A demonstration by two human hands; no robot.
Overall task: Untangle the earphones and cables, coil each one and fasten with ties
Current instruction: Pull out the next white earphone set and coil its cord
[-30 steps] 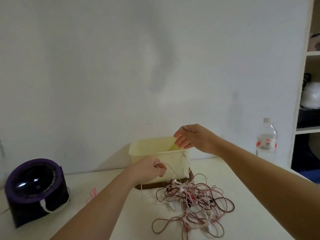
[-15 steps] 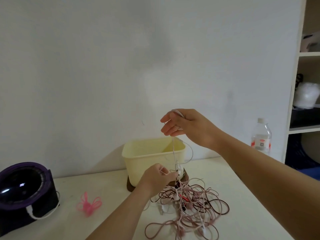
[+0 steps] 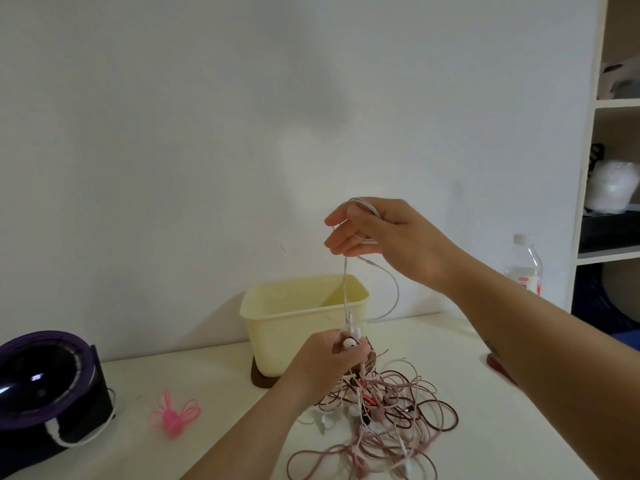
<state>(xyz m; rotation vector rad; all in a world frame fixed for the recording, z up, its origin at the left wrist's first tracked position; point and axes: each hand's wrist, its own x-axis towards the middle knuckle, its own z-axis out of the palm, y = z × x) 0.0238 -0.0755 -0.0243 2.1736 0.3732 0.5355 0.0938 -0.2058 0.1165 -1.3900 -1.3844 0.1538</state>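
Centre frame, you're raising right hand [image 3: 391, 237] higher, earphone [image 3: 346, 289] looped round fingers; left hand [image 3: 325, 362] pinching buds, lead leaving tangle [image 3: 391, 410].

Nothing is showing clearly enough to read. The water bottle [image 3: 523, 258] at the right edge of the table is carrying a white and red label [image 3: 524, 280], but its print is blurring into marks too small to make out
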